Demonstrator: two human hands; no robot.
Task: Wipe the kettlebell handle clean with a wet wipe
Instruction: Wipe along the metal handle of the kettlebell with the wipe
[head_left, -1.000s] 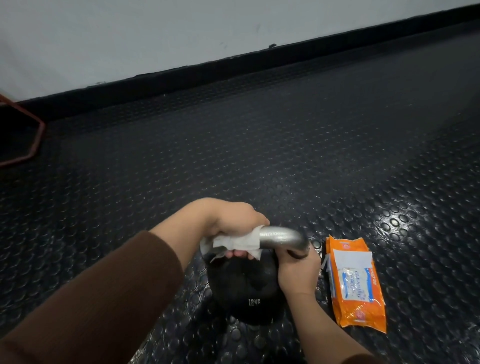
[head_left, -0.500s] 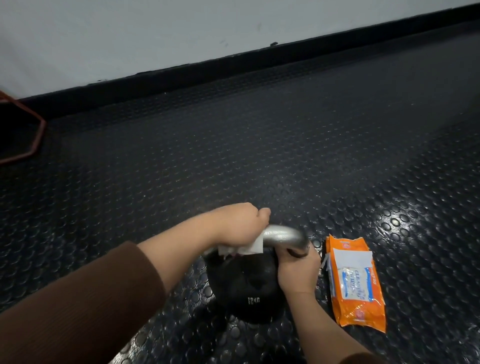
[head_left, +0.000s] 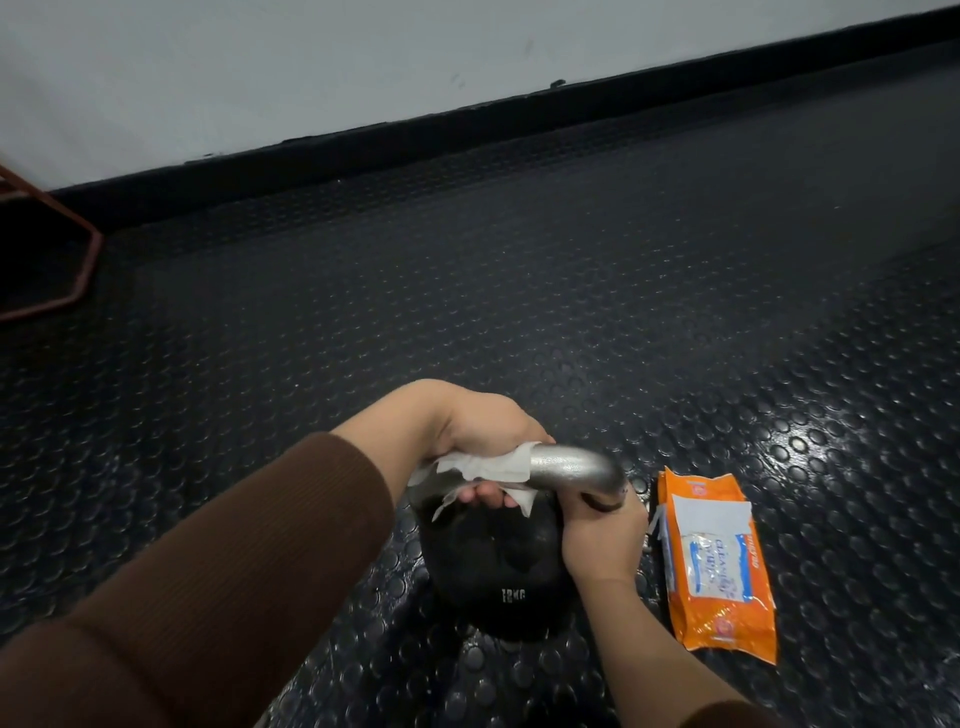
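1. Black rubber floor (head_left: 519, 291) with raised round studs fills most of the frame; a pale wall (head_left: 311, 62) with a dark skirting strip runs across the top.
2. Low in the centre, the black kettlebell (head_left: 493, 566) stands upright on the floor, its "12KG" marking facing the bottom edge of the frame.
3. Its bare-metal handle (head_left: 571, 467) sits on top. The long axis runs left to right across the frame, dipping slightly to the right, where the bar curves down towards the body.
4. The left hand (head_left: 478, 426), reaching in from the lower left in a brown sleeve (head_left: 234, 571), has its grip closed over the left half of the handle. The white wet wipe (head_left: 488, 465) is wrapped between palm and metal, and fingertips show under the bar.
5. The right hand (head_left: 602, 535), coming up from the bottom right, has its grip wrapped round the right end of the handle where it bends down.
6. Just right of that hand, an orange pack of wipes (head_left: 717, 561) lies flat on the floor, its long side running up and down the frame.
7. At the left edge, part of a red metal frame (head_left: 78, 270) shows.
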